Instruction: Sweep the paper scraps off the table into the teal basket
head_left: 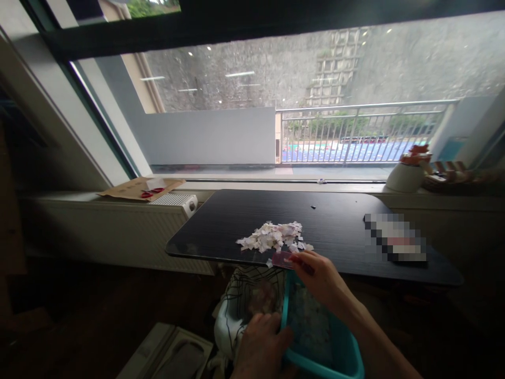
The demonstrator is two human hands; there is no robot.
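A pile of torn paper scraps point(272, 237) lies near the front edge of the black table point(331, 210). My right hand point(321, 276) pinches a small pink see-through flat tool point(281, 259), which sits at the table edge just in front of the pile. Below the edge is a turquoise plastic bin point(347, 347) with pale scraps inside. My left hand point(262, 339) is closed at the bin's left rim, thumb over it. Beside the bin, a white bag with black lines point(236, 287) stands open, with blurred contents.
A blurred-out dark object point(394, 237) lies on the table's right. Red-handled scissors point(152, 193) rest on brown paper point(128, 188) over the radiator point(110, 231). A white vase point(404, 176) stands on the sill. A pale box point(165, 352) is on the floor.
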